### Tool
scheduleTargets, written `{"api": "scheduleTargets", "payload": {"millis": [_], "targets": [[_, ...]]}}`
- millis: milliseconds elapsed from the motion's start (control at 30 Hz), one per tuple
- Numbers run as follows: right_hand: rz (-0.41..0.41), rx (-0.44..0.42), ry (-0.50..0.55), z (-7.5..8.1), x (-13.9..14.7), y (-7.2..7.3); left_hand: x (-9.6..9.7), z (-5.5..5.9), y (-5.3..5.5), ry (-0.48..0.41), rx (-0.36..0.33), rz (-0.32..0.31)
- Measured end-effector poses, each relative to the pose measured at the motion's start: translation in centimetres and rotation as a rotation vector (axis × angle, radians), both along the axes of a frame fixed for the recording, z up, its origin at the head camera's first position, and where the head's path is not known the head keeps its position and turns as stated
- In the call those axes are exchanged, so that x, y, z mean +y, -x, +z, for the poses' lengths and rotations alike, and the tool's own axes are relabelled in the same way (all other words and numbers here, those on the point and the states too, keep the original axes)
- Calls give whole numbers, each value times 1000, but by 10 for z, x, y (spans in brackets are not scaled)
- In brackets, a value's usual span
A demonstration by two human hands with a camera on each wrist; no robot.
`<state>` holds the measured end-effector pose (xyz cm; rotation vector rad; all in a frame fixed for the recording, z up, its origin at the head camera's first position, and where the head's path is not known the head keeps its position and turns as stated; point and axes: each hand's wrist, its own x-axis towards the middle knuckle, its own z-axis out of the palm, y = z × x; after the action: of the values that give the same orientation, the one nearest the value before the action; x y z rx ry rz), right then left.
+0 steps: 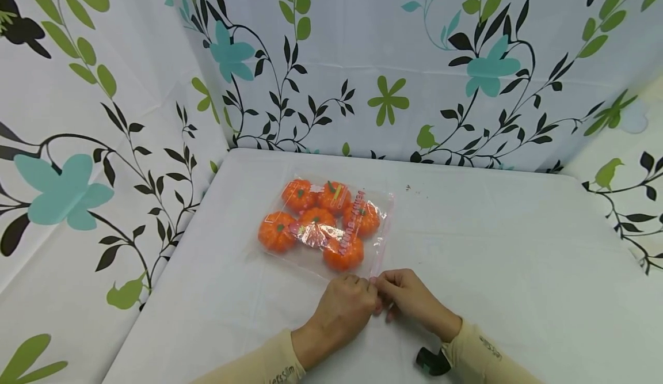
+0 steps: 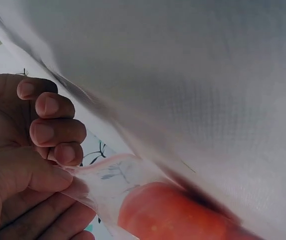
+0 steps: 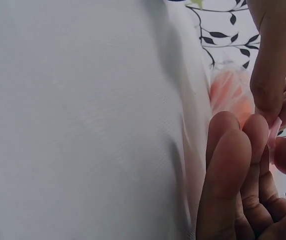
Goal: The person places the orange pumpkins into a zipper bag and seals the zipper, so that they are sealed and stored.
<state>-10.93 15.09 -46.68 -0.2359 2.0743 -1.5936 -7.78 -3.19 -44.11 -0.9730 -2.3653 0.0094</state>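
Observation:
A clear plastic zip bag (image 1: pixel 381 231) with a pinkish edge lies on the table, several small orange pumpkins (image 1: pixel 316 225) inside it. At its near right corner my left hand (image 1: pixel 344 309) pinches the bag's edge. In the left wrist view, the left thumb (image 2: pixel 48 178) presses the film against the fingers. My right hand (image 1: pixel 414 300) meets the left at that corner, its fingertips pinching the pink strip (image 3: pixel 273 131). Curled right-hand fingers (image 2: pixel 58 131) appear above the left thumb. One pumpkin (image 2: pixel 167 212) shows through the film close to the hands. Part of the pinched corner is hidden behind the fingers.
A white cloth covers the table (image 1: pixel 492 246). Patterned curtains (image 1: pixel 331 61) with leaves and flowers hang behind it and at both sides. A small black device (image 1: pixel 432 362) sits by the right wrist, and beige sleeves (image 1: pixel 481 349) cover the forearms.

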Motion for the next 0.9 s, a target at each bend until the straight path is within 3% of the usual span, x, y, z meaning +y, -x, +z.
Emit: {"api": "scheduleTargets", "payload": {"millis": [167, 467, 900], "targets": [[-14, 7, -23, -2, 0, 9, -1, 0, 2, -23, 9, -8], [-38, 29, -36, -2, 1, 33, -3, 2, 4, 12, 3, 12], [-238, -5, -25, -1, 17, 82, -6, 8, 4, -64, -50, -31]]}}
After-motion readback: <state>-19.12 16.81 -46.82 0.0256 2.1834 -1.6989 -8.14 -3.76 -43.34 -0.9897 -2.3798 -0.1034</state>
